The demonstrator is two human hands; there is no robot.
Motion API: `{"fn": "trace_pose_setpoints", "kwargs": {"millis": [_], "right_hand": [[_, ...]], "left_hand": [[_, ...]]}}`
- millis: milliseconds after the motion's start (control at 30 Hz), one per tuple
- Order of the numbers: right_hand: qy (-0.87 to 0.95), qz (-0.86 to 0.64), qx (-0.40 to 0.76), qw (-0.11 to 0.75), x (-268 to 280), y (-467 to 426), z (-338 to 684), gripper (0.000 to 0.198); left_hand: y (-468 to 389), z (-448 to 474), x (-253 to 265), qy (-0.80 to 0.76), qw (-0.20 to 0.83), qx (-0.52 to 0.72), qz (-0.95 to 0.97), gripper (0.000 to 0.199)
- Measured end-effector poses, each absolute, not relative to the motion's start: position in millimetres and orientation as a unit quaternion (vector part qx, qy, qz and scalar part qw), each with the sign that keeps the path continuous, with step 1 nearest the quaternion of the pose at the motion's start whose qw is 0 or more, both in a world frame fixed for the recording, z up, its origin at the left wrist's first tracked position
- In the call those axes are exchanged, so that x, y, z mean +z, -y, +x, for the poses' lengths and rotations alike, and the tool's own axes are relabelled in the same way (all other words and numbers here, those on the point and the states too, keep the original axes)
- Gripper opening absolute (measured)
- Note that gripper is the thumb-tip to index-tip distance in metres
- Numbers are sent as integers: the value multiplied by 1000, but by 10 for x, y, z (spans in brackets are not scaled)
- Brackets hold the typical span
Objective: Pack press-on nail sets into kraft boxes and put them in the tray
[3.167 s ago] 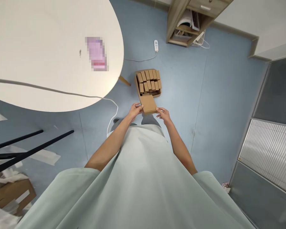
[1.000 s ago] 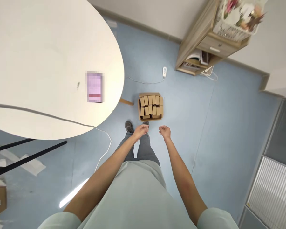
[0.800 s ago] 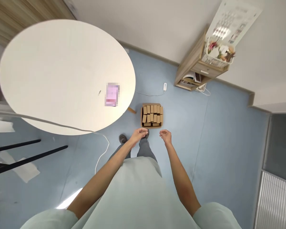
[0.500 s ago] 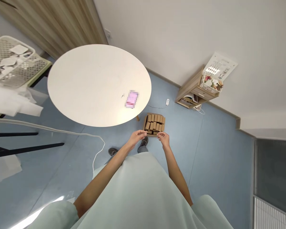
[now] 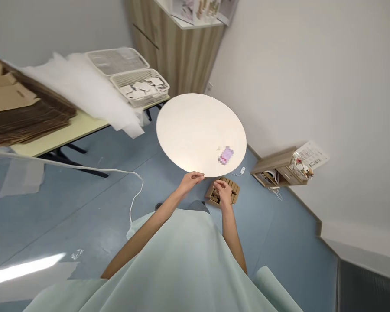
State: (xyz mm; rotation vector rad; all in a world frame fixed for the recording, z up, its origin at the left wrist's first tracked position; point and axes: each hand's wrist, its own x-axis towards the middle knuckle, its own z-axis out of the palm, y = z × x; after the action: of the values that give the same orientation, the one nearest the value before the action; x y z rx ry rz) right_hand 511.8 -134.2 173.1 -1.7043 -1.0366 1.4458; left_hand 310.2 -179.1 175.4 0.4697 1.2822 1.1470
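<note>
My left hand [image 5: 190,181] is held out in front of me near the table's front edge, thumb and fingertips pressed together in a pinch. Level with it, my right hand [image 5: 224,191] also pinches, above an open cardboard carton [image 5: 211,200]. A gap separates the two hands. Anything between the fingertips is too small or thin to make out. Packed in the carton on the floor are several small brown boxes [image 5: 233,187], partly covered by my right hand. The round white table [image 5: 195,130] carries a blurred pink-purple item [image 5: 226,155] near its front right edge.
To the left, a long table [image 5: 81,130] bears stacked flat cardboard [image 5: 29,121], white foam sheeting [image 5: 94,91] and a white basket [image 5: 136,102] of pale cards. A white cable [image 5: 117,170] runs across on the left. A small wooden cabinet [image 5: 276,167] stands by the right wall.
My view has swung left and up, so the round table and carton appear farther right and more of the left table shows. Both hands keep their pinch, still apart.
</note>
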Motion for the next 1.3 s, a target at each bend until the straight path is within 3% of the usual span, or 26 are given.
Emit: {"fn": "trace_pose_setpoints", "kwargs": {"millis": [533, 867, 1300], "right_hand": [[465, -606, 595, 250, 1788, 836, 3109, 35], [467, -572, 635, 228, 1812, 112, 1910, 31], [434, -625, 599, 249, 1859, -285, 1397, 24]], "left_hand": [[1707, 1339, 1660, -579, 557, 580, 136, 47], [892, 83, 1740, -621, 517, 574, 132, 51], [-250, -978, 1490, -621, 540, 559, 102, 48]]}}
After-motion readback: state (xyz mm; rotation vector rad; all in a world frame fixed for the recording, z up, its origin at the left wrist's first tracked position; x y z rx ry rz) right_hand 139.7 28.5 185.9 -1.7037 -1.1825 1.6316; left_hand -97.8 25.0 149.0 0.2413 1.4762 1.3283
